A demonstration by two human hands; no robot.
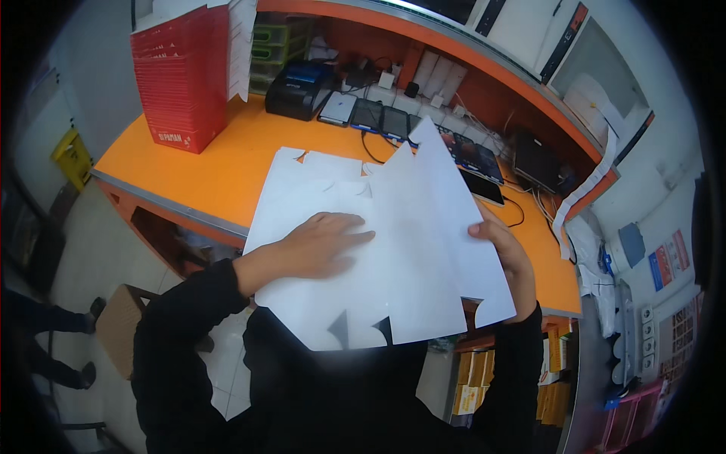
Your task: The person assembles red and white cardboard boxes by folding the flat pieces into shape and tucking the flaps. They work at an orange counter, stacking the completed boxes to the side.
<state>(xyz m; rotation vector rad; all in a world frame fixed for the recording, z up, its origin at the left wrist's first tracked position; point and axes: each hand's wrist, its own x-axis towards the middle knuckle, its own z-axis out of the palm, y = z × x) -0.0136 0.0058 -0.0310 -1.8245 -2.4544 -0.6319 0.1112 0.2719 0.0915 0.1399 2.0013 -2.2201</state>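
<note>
A white die-cut cardboard box blank point(412, 280) with notches and slots lies partly unfolded before me, over the table's front edge. Its right panel point(469, 253) is raised along a crease, with a pointed tip at the far end. My left hand point(318, 246) rests on the flat left part, fingers stretched and spread, palm down. At the right edge, my right hand point(508, 253) grips the raised panel, thumb on top; its other fingers are mostly hidden behind the cardboard.
On the orange table point(181, 178) a tall stack of red cartons point(181, 83) stands at the left. A black printer point(300, 89), several phones and tablets point(367, 115) and cables line the back. A woven stool point(121, 329) and another person's legs point(57, 321) are at the left.
</note>
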